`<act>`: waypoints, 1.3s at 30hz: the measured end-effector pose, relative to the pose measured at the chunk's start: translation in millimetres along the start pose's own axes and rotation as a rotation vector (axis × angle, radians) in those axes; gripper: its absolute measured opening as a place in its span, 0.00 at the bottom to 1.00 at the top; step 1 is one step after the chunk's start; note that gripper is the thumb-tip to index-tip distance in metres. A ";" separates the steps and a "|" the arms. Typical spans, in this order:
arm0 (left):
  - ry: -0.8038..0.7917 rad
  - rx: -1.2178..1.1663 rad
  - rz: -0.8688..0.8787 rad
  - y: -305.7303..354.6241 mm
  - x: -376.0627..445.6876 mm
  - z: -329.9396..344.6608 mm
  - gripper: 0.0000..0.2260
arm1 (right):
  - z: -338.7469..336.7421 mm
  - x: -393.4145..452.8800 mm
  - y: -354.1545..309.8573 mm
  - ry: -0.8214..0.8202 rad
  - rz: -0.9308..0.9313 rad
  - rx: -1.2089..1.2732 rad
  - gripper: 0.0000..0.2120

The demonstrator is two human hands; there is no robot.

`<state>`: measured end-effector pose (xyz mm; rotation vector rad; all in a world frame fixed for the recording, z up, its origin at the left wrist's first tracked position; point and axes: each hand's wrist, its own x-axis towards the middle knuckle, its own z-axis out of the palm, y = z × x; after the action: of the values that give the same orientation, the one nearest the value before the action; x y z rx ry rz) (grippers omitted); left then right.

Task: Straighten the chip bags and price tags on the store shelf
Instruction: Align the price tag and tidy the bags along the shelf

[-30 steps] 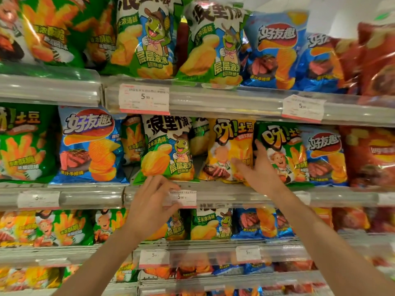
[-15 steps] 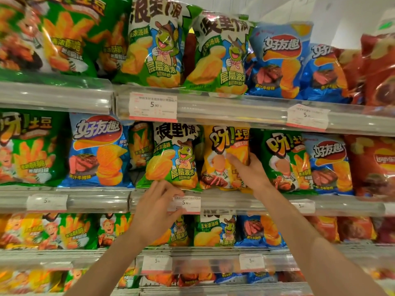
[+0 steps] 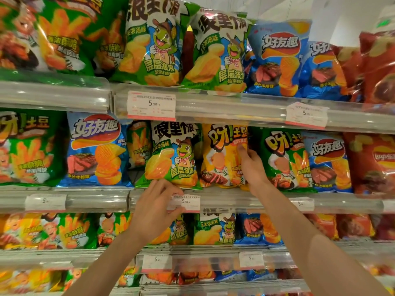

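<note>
Head view showed the work midway: the left hand (image 3: 155, 207) pinched the price tag (image 3: 186, 203) on the centre shelf rail (image 3: 245, 200), the right hand (image 3: 252, 167) gripped the yellow chip bag (image 3: 220, 154) above it; neighbouring bags looked unsettled.

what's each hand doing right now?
Left hand: pinching the price tag on the shelf rail.
Right hand: gripping the right edge of the yellow chip bag.
</note>
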<state>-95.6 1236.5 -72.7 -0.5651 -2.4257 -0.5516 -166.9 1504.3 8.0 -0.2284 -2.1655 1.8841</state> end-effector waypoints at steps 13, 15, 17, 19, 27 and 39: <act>0.013 -0.010 -0.002 1.8 -2.1 0.6 0.18 | -3.5 -28.4 22.5 0.001 -0.294 -0.395 0.33; 0.023 -0.012 -0.008 2.8 -4.4 1.0 0.18 | -4.8 -44.6 35.0 0.021 -0.368 -0.519 0.37; 0.049 -0.007 -0.002 5.5 -8.3 2.7 0.17 | -5.9 -65.6 49.3 0.049 -0.449 -0.645 0.39; 0.070 -0.002 0.010 9.0 -14.0 5.6 0.17 | -7.3 -85.1 62.3 0.072 -0.488 -0.819 0.42; 0.087 -0.148 0.005 18.8 -48.5 16.7 0.20 | -25.3 -120.4 93.6 0.102 -0.542 -1.014 0.37; -0.019 -0.360 -0.327 71.9 -124.7 61.8 0.25 | -80.5 -210.1 184.9 0.004 -0.180 -0.855 0.33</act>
<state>5.8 1293.7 -177.5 -0.3138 -2.4653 -1.1393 47.7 1547.2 -184.1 -0.1775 -2.7409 0.7710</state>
